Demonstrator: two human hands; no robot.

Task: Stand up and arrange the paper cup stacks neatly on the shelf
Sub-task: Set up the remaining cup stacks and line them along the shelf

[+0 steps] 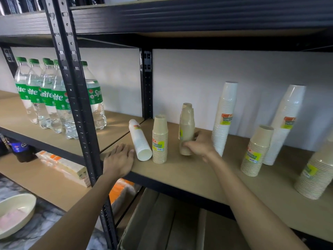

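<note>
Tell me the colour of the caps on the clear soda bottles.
Green caps, clearest in the head view, upper left.

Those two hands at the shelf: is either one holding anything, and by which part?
The right hand grips a tan cup stack near its base. The left hand holds nothing and lies flat on the shelf.

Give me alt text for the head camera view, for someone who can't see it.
A person's right hand grips a wrapped tan cup stack upright on a brown shelf, while the left hand rests flat on the shelf edge beside a white cup stack lying on its side. Other cup stacks stand to the right; Sprite bottles stand at left.
</note>
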